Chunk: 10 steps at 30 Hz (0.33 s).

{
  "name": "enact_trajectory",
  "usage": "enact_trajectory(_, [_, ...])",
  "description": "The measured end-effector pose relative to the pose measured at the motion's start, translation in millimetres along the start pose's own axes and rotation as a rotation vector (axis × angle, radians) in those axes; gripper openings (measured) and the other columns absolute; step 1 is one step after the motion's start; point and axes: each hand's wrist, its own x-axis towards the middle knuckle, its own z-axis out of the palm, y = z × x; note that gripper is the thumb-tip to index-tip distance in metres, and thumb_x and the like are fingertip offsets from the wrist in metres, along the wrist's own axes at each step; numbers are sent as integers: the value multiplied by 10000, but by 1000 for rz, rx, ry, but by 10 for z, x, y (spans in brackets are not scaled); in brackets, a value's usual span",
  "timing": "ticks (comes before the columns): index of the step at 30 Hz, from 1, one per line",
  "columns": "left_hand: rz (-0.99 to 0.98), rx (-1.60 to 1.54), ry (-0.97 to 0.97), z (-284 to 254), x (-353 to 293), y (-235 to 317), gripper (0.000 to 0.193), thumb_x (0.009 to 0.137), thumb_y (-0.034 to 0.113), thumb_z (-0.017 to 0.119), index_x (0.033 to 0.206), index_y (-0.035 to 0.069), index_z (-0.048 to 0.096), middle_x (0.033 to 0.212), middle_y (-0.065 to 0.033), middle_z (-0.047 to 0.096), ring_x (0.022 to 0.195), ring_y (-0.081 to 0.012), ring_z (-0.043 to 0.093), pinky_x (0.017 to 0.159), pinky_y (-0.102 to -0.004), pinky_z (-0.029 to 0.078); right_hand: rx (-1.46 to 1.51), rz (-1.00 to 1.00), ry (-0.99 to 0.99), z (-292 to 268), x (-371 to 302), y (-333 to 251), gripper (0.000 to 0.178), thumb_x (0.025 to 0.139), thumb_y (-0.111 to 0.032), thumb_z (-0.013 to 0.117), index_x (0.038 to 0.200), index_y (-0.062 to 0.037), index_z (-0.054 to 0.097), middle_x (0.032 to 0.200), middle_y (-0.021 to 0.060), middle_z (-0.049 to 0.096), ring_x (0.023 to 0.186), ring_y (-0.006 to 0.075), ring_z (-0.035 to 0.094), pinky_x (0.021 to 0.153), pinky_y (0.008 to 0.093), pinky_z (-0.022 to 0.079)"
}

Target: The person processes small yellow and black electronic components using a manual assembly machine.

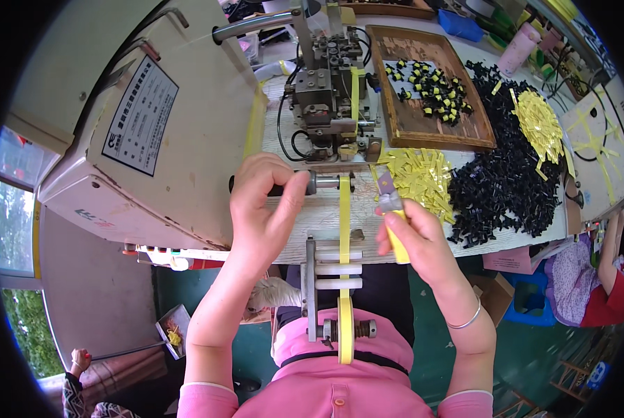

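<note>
My left hand [263, 198] is closed around the dark grip of a metal shaft [326, 182] in front of the machine. A yellow strip [345, 223] runs over the shaft's end, down past several white rollers [338, 269] to a yellow tape roll [346, 331] at my lap. To the right of the strip, my right hand [416, 233] grips a yellow-handled knife [395, 233] with a short, wide blade tilted up. Its blade is apart from the strip. The small metal machine [319, 94] stands just beyond both hands.
Cut yellow pieces [420, 181] lie beside the knife, next to a heap of small black parts [503, 184]. Behind is a wooden tray [441, 136] with black-and-yellow parts. A large beige machine housing [166, 139] fills the left. Another person's arm [608, 254] shows at far right.
</note>
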Motion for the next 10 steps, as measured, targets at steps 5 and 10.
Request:
enact_trajectory(5, [212,198,-54,14,-16,64,184,727,75,728,835,50,581,844,-73,599,873,-274,568,808,-384,405,-321,-117,92,-118,-18,-120,202,913,-115,581,1073,4,613,767,51,593,581,102,522,541,229,435])
enact_trajectory(10, [192,375,-331,69,25,93,410,743,189,730,1110,78,584,1102,-137,557,1082,-302,501,965,-433,346,-927,-473,68,-99,-2,-366,221,841,-95,638,1045,-13,645,781,106,607,609,184,581,564,300,458])
